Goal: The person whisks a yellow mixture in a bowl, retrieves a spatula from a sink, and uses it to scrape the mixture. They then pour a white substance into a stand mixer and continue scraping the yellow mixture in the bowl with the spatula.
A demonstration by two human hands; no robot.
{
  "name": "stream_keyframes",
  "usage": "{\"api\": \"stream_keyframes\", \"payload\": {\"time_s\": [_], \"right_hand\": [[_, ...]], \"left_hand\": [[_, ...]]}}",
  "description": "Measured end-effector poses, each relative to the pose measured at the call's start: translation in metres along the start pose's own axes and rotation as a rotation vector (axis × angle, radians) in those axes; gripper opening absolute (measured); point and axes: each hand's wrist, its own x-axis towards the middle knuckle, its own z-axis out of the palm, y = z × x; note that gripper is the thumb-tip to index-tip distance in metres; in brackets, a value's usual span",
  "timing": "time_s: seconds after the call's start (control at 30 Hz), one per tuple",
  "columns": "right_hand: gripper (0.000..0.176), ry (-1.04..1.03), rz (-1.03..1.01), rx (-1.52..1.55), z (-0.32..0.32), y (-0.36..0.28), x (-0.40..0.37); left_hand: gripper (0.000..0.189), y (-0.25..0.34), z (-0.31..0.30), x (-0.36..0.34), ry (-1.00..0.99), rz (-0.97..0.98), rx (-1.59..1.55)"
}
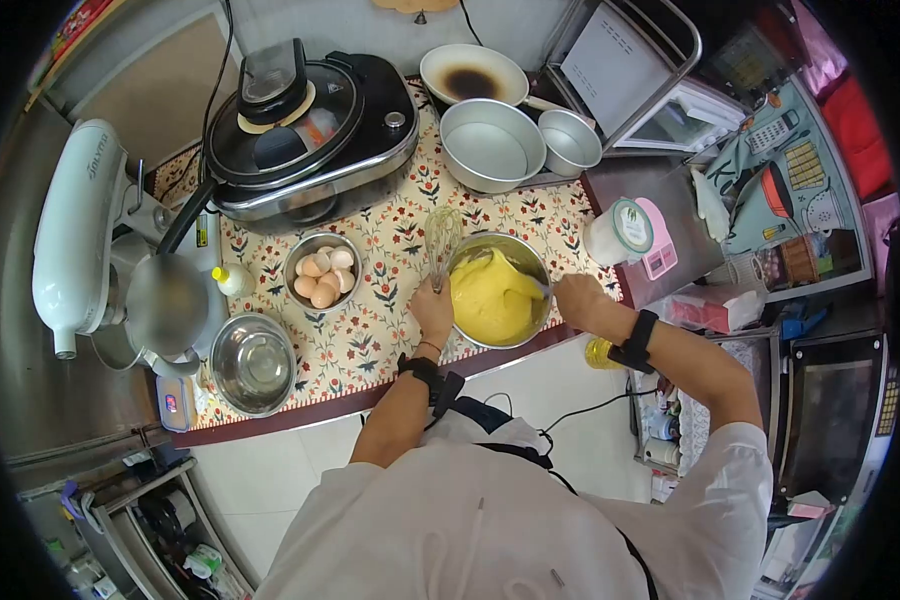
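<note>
A steel mixing bowl (536,258) of thick yellow batter (492,300) stands near the counter's front edge. My left hand (433,312) is closed around a balloon whisk (443,238), wires pointing up and away, right beside the bowl's left rim. At the right rim, my right hand (580,302) forms a fist on what looks like a spatula (543,290); its blade end is in the batter, and most of it is hidden. Left of the whisk sits a small steel bowl (298,292) holding several eggshells (322,276).
Farther left are an empty steel bowl (253,364), a yellow-capped bottle (233,281) and a stand mixer (82,230). Behind stand an electric pan (300,130), a frying pan (474,72) and two round cake tins (492,145). A lidded tub (618,232) and pink scale (659,240) are to the right.
</note>
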Motion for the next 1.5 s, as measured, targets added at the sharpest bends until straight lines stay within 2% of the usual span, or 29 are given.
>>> {"api": "stream_keyframes", "payload": {"time_s": [0.07,0.1,0.2,0.23,0.33,0.37,0.47,0.5,0.6,0.7,0.8,0.83,0.93,1.0,1.07,1.13,1.2,1.27,1.3,1.37,1.43,1.5], "right_hand": [[0.016,-0.175,0.022,0.166,-0.007,-0.004,-0.009],[0.02,-0.448,0.058,0.293,-0.018,-0.006,-0.005],[0.025,-0.614,-0.268,0.724,0.032,0.001,0.018],[0.022,-0.569,-0.348,0.785,0.035,-0.006,0.018],[0.021,-1.238,0.08,2.006,0.056,-0.012,0.033],[0.026,-1.336,0.207,2.404,0.065,-0.009,0.032],[0.03,-1.535,-0.053,2.902,0.078,0.004,0.034],[0.031,-1.507,-0.099,2.93,0.081,0.014,0.031],[0.032,-1.376,0.055,2.88,0.072,0.047,0.009],[0.031,-1.041,0.004,2.368,0.062,0.081,-0.011],[0.029,-0.589,0.155,1.584,0.02,0.066,-0.041],[0.024,-0.446,0.1,1.334,0.003,0.06,-0.052],[0.026,-0.406,-0.051,0.969,-0.005,0.044,-0.046],[0.027,-0.47,-0.227,0.875,0.002,0.025,-0.028],[0.029,-0.4,-0.477,1.008,0.039,0.0,0.006],[0.029,0.046,-0.401,1.039,0.063,-0.012,0.025],[0.03,0.156,-0.247,1.026,0.075,-0.003,0.026],[0.031,-0.046,-0.027,0.972,0.023,0.019,-0.004],[0.026,0.122,-0.205,0.735,0.057,0.024,0.012],[0.023,0.249,-0.222,0.577,0.065,-0.022,-0.012],[0.022,0.15,-0.219,0.527,0.051,-0.051,-0.02],[0.02,-0.188,-0.205,0.574,0.034,-0.059,-0.021]], "left_hand": [[0.031,-0.003,0.006,-0.002,0.022,-0.036,0.003],[0.032,-0.005,0.006,-0.002,0.034,-0.048,0.007],[0.032,-0.004,0.006,-0.001,0.032,-0.059,-0.037],[0.032,-0.006,0.007,-0.002,0.02,-0.05,-0.047],[0.032,-0.009,0.004,-0.001,-0.001,-0.009,-0.082],[0.033,-0.009,0.001,-0.002,-0.002,0.007,-0.096],[0.03,-0.006,0.0,0.0,0.002,0.032,-0.056],[0.029,-0.007,0.0,-0.002,0.002,0.032,-0.025],[0.028,-0.009,0.001,-0.003,0.033,0.051,-0.012],[0.029,-0.014,0.005,-0.002,0.057,0.079,-0.04],[0.029,0.002,-0.004,-0.003,0.0,0.014,-0.057],[0.029,0.002,-0.004,-0.004,0.006,0.018,-0.064],[0.029,-0.002,-0.002,-0.004,0.026,0.019,-0.057],[0.029,-0.011,0.004,-0.003,0.043,0.009,-0.018],[0.029,-0.014,0.006,-0.004,0.05,0.018,-0.022],[0.029,-0.016,0.008,0.0,0.052,0.034,-0.015],[0.028,-0.023,0.009,-0.002,0.034,0.048,0.017],[0.028,-0.011,0.004,-0.002,0.036,0.057,-0.025],[0.027,-0.006,0.0,-0.004,0.037,0.058,-0.045],[0.027,-0.008,0.002,-0.004,0.057,0.064,-0.044],[0.028,-0.009,0.002,-0.002,0.041,0.05,-0.034],[0.03,-0.01,0.002,-0.004,-0.006,-0.003,-0.014]]}}
